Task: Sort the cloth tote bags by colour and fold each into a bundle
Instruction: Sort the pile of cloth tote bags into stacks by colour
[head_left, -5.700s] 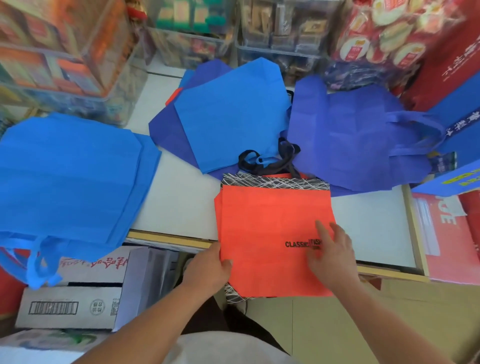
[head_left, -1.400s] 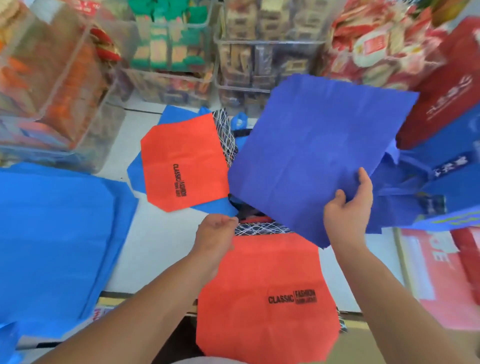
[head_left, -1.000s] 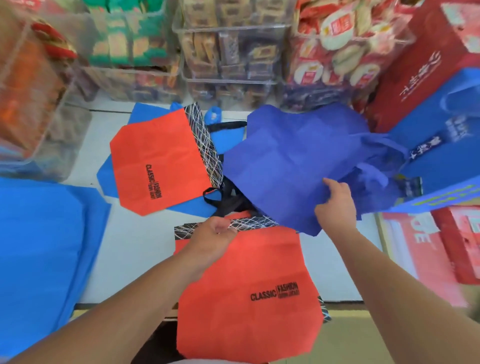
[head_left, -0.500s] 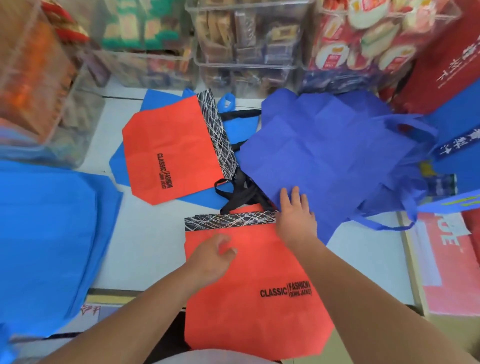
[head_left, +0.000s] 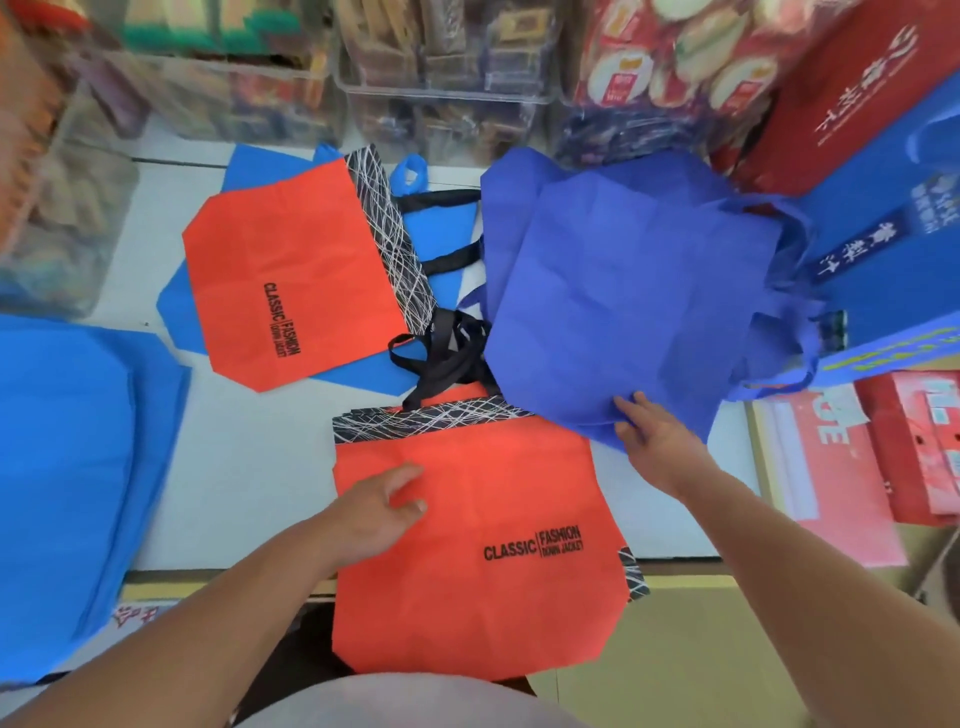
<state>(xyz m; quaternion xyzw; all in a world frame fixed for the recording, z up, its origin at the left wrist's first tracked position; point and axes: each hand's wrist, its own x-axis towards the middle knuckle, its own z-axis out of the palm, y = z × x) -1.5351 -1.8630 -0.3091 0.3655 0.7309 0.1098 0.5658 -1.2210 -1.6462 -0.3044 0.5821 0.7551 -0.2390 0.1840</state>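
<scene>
An orange tote bag printed CLASSIC FASHION lies flat at the table's front edge and hangs over it. My left hand rests on its left part with relaxed fingers. A second orange tote bag lies at the back left on top of light blue bags. To the right a pile of dark blue tote bags spreads out; my right hand touches its near edge, fingers fairly straight. A stack of light blue bags drapes at the far left.
Clear plastic bins of packaged snacks line the back of the white table. Red and blue gift bags stand at the right, with a red box and pink carton below them. Black handles lie between the orange bags.
My right hand laid the dark blue bag down on the right-hand pile and now sits at its near edge. My left hand slid onto the near orange bag.
</scene>
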